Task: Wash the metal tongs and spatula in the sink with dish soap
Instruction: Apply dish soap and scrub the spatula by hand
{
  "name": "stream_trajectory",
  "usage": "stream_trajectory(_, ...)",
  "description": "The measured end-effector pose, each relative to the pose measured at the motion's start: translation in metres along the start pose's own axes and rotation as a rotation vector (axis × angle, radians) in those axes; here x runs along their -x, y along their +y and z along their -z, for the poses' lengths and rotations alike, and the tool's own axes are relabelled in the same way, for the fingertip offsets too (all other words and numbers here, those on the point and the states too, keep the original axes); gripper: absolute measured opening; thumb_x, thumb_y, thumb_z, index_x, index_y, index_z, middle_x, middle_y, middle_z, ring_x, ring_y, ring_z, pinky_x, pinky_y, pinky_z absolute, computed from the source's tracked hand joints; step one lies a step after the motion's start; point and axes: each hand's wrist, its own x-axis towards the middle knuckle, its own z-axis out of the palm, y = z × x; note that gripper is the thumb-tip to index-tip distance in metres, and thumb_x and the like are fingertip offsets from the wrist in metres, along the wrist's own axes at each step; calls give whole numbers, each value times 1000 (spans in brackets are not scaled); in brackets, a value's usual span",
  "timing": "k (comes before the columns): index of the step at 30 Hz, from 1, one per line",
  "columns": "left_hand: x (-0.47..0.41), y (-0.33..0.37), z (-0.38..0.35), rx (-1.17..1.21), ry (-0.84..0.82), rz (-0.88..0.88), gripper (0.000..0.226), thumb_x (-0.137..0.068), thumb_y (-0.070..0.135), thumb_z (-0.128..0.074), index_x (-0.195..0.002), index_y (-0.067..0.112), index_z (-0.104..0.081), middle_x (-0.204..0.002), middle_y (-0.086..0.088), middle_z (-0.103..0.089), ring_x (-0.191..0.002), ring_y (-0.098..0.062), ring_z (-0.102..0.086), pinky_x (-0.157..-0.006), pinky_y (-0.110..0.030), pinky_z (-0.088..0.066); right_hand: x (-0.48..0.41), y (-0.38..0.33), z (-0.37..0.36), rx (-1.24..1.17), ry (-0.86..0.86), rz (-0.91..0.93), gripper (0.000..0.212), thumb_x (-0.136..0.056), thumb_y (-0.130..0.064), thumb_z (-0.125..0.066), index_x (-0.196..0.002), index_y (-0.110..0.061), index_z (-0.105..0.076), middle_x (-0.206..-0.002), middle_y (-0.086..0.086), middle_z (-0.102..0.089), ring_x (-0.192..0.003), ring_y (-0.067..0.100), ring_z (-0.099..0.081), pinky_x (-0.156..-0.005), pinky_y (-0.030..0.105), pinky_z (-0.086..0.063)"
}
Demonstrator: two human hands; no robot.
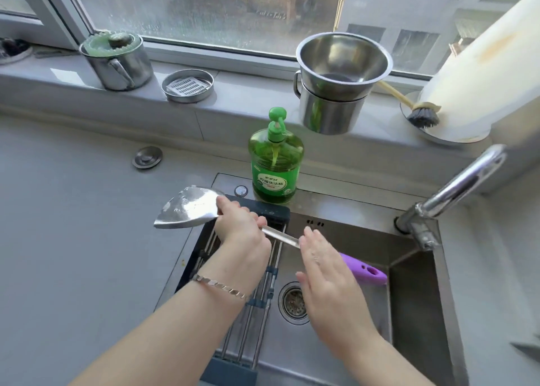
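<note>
**Spatula held over the sink**

The left hand (238,223) curls round the spatula (187,207) where the wide metal blade meets the thin stem. The blade is wet and sticks out to the left, over the edge of the table (73,210). The stem runs to the right over the sink (415,298), and its purple handle (365,268) hangs above the basin.

The right hand (324,266) is flat, with its fingers straight and close together. It lies over the stem just where the purple part starts.

A rack (248,342) of metal bars lies across the left side of the sink. The drain (293,301) shows beside it. A green soap bottle (274,166) with a pump stands on the back rim of the sink. I cannot tell how full it is. The tap (464,181) is at the right.

On the ledge (248,93) by the window stands a metal pot (125,67) with a green lid (109,42) on it. Next to it a round dish (204,92) holds a white piece with holes (187,87). Farther right a wide bowl (343,61) sits in the mouth of a metal cup (330,114). A brush (422,115) lies near the cup.
</note>
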Motion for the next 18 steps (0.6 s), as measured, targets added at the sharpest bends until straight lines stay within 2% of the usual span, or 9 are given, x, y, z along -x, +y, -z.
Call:
stream_trajectory(2, 13, -5, 5, 35, -27, 4, 42, -100, 36, -33, -63, 17, -27, -42, 6, -17, -29, -8, -13, -33, -19, -14, 7, 11, 3, 167, 86, -12, 39, -95, -25, -36, -131, -14, -43, -131, 14, -53, -117, 25, -44, -104, 36, -29)
stream_trajectory(4, 23, -8, 10, 58, -47, 5, 42, -100, 38, -32, -64, 18, -27, -35, 8, -15, -28, -8, -13, -32, -19, -15, 7, 18, 15, 188, 172, -34, 35, -91, -26, -42, -125, -25, -47, -104, 10, -64, -94, 23, -50, -87, 37, -35)
stream_trajectory(7, 32, -14, 20, 82, -65, 14, 41, -100, 40, -33, -66, 17, -32, -36, 8, -16, -30, -8, -15, -33, -18, -17, 7, 26, 38, 149, 146, -120, 40, -98, -44, -23, -120, -23, -50, -75, -3, -67, -65, 20, -59, -62, 33, -43)
stream_trajectory(9, 36, -18, 26, 91, -93, 2, 42, -100, 41, -33, -65, 18, -29, -39, 8, -16, -32, -8, -15, -34, -19, -17, 3, 21, 57, 233, -58, -331, 64, -92, -60, -6, -95, -25, -59, -68, -4, -67, -66, 22, -65, -53, 28, -41)
stream_trajectory(10, 39, -20, 29, 76, -110, -15, 43, -100, 41, -33, -64, 18, -28, -41, 8, -16, -33, -8, -14, -35, -19, -17, 1, 18, 66, 247, -257, -440, 66, -91, -61, -3, -80, -24, -57, -68, -1, -65, -73, 24, -66, -56, 28, -40)
stream_trajectory(12, 44, -26, 33, 42, -151, -41, 44, -100, 40, -33, -62, 19, -26, -43, 8, -16, -34, -8, -14, -35, -19, -17, -5, 14, 78, -95, -589, -685, 63, -95, -53, -12, -75, -15, -58, -64, 0, -59, -67, 24, -61, -59, 27, -43)
stream_trajectory(14, 49, -32, 35, 38, -190, -30, 46, -100, 41, -32, -60, 19, -25, -42, 8, -16, -33, -8, -14, -34, -18, -17, -9, 9, 81, -548, -644, -823, 57, -98, -44, -22, -68, -8, -54, -50, -2, -54, -43, 16, -47, -49, 26, -41)
stream_trajectory(16, 51, -33, 33, 53, -183, -34, 47, -100, 40, -34, -59, 18, -25, -40, 9, -18, -31, -7, -15, -33, -18, -16, -4, 1, 72, -450, -506, -636, 48, -100, -30, -20, -66, -14, -50, -56, 0, -59, -49, 19, -53, -54, 31, -46)
stream_trajectory(18, 50, -31, 30, 35, -126, -73, 46, -99, 39, -36, -60, 17, -28, -38, 9, -19, -30, -7, -15, -32, -17, -16, 12, -9, 57, 35, -229, -343, 55, -99, -30, -8, -78, -16, -57, -65, 3, -63, -58, 27, -60, -49, 28, -38)
